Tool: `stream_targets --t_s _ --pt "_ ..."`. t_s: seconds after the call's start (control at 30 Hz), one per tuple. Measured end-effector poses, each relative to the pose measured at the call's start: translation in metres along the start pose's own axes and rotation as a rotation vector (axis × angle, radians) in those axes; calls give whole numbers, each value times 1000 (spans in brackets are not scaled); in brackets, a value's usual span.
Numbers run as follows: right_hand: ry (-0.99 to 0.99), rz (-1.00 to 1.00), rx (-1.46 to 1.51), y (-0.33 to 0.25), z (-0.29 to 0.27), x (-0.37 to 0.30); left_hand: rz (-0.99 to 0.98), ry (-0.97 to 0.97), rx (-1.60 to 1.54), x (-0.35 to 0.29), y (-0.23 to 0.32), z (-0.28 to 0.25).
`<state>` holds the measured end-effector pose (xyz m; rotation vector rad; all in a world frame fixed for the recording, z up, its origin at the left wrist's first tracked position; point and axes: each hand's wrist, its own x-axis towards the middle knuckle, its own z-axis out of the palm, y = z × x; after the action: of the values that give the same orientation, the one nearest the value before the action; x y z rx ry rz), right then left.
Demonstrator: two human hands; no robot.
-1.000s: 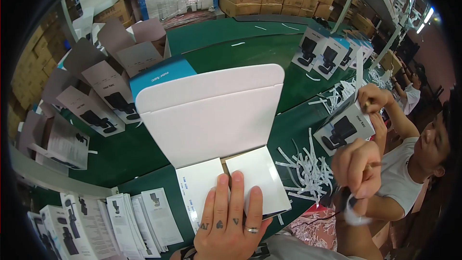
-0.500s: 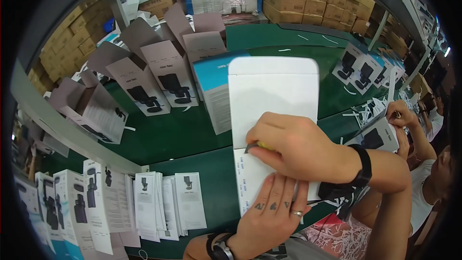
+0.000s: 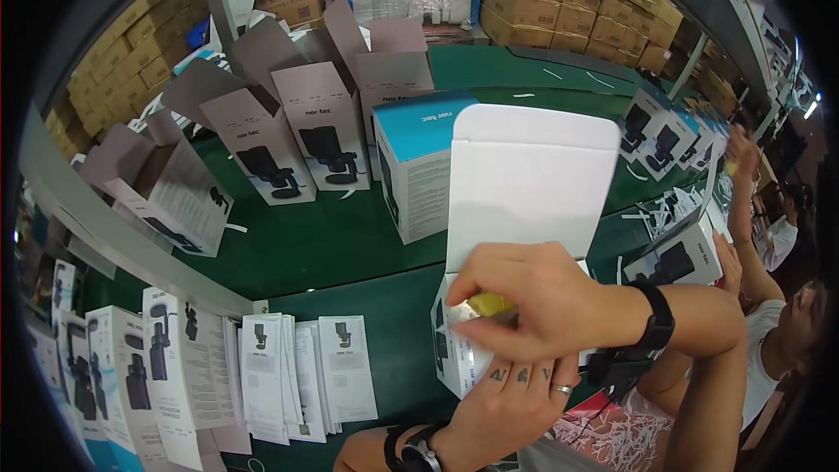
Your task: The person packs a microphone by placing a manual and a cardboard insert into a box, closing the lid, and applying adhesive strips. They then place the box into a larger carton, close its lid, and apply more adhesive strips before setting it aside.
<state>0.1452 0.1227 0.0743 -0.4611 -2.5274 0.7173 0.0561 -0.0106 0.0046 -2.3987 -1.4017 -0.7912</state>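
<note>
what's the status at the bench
Right hand holds yellow tool at white box. Left hand at box, fingertips hidden. Flap up. Right hand hides much of box.

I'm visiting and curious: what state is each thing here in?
White-lidded box: lid raised
Yellow tool: held, partly hidden
Right hand: closed on the tool
Left hand: on the white-lidded box, fingertips hidden
Teal-topped box: top shut
Grey-flapped boxes: flaps open
Leaflets: lying in overlapping piles
Paper strips: scattered loose

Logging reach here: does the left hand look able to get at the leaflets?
Probably yes: nothing stands between the left hand and the leaflets, though it would first have to leave the open box.
</note>
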Motion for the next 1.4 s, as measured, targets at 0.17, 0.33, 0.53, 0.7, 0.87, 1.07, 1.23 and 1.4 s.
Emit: stream_targets --t_s 0.17,0.33,0.53,0.7,0.87,1.07,1.23,1.4 --pt "-74 16 -58 -4 -11 -5 8 65 -14 8 5 1" --pt "380 80 -144 -7 -94 -52 47 -7 -82 23 1 0" --pt "-313 451 -422 47 -169 -133 21 -51 -132 34 -1 1" --pt "403 383 483 24 -114 -91 -56 -115 -229 41 -11 -30" --pt "-162 -98 423 -18 -101 -127 -158 -18 -761 17 -21 -42" --pt "-56 -139 263 -37 -96 -73 -519 324 -1218 2 -8 -50" --pt "-121 -291 260 -35 -48 -12 -338 312 -1053 0 -20 -52" --pt "-155 -435 209 -29 -32 8 -296 184 -994 -11 -25 -54"
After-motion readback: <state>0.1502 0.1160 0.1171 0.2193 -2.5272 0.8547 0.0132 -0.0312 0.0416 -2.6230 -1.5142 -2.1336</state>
